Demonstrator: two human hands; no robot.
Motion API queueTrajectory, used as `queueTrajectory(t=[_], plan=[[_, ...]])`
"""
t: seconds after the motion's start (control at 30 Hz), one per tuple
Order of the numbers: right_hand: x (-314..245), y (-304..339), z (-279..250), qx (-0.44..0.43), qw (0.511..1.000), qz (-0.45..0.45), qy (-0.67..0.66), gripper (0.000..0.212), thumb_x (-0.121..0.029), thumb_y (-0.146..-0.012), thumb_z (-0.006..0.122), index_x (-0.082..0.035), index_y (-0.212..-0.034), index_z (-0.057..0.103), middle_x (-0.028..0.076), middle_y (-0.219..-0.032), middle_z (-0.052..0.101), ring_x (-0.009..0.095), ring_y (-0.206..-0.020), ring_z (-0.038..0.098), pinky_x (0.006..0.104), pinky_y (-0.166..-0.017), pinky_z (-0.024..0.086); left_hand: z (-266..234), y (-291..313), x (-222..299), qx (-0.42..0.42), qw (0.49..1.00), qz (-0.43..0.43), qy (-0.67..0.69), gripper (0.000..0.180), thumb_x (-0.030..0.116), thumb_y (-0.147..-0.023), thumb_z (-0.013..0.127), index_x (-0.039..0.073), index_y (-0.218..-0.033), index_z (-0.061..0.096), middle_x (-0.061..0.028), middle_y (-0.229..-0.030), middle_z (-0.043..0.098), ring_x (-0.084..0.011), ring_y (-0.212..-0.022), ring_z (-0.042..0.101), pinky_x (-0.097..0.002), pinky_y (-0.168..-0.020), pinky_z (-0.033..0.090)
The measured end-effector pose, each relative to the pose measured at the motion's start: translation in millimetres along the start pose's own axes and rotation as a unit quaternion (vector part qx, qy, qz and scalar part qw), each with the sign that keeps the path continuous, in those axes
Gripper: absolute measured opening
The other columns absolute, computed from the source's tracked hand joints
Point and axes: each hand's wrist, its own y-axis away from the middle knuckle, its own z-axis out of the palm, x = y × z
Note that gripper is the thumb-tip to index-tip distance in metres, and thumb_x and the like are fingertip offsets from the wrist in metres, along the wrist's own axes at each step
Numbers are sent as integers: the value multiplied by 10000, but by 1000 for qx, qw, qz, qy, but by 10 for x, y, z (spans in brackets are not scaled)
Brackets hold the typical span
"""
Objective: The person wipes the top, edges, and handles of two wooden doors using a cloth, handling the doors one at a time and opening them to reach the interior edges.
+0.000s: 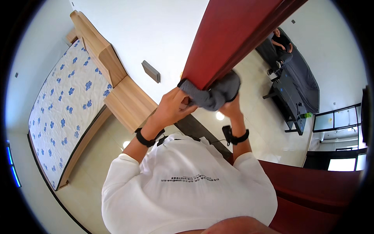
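Observation:
A dark grey cloth (pixel 212 96) is wrapped round the end and edge of a dark red wooden door frame (pixel 224 39) in front of me. My left hand (pixel 173 106) has its fingers bent at the cloth's left part, gripping it against the red wood. On the other side, my right hand (pixel 233 107) is pressed up into the cloth, which covers most of its fingers. Both forearms are raised, with a black band on each wrist.
At left stand a bed with a blue-flowered mattress (pixel 70 97) and a wooden nightstand (pixel 130 102). A grey box (pixel 151 71) is on the white wall. Through the doorway, a person (pixel 281 45) sits on a dark sofa (pixel 302 78) by a black table (pixel 286 102). Red panelling (pixel 307 187) lies at lower right.

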Motion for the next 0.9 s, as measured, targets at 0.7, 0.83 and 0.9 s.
queueTrajectory(t=[0.7, 0.83, 0.9], plan=[[1276, 1626, 1431, -43, 918, 305, -249, 342, -86, -929, 446, -14, -1247, 550, 131, -1207, 619, 262, -1155, 555, 365, -993, 411, 789, 852, -539, -238, 865, -335, 288, 607, 172, -962, 586, -95, -1427, 302, -211, -1468, 405, -274, -1288, 492, -368, -1018, 455], [852, 1294, 1127, -94, 915, 357, -160, 335, -55, -870, 462, -14, -1179, 584, 175, -1121, 661, 307, -1071, 627, 366, -932, 466, 611, 764, -728, -311, 872, -272, 264, 525, 167, -971, 568, -82, -1395, 385, -184, -1353, 547, -234, -1176, 582, -336, -978, 470], [683, 1080, 909, -86, 925, 352, -113, 307, -65, -850, 491, -9, -1129, 606, 180, -1047, 677, 313, -996, 651, 370, -884, 487, 315, 471, -578, -343, 874, -237, 248, 453, 163, -970, 569, -73, -1341, 459, -156, -1269, 608, -214, -1111, 606, -331, -944, 483]])
